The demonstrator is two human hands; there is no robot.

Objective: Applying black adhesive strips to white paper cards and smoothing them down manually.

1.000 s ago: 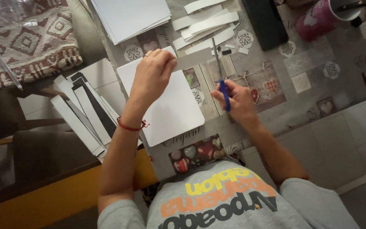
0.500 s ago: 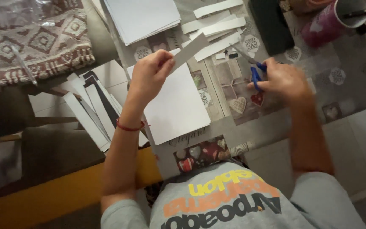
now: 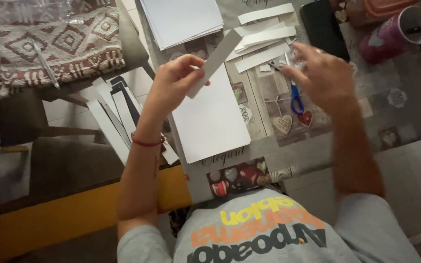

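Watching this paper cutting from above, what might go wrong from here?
The left hand pinches a cut paper strip by one end only, so it may bend or slip. The right hand hovers blurred over the blue-handled scissors, whose blades could nick its fingers. The loose pile of strips nearby might scatter if brushed.

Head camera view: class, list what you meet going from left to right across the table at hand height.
Patterned woven cushion → left hand holding a paper strip → blue-handled scissors → right hand → pink mug.
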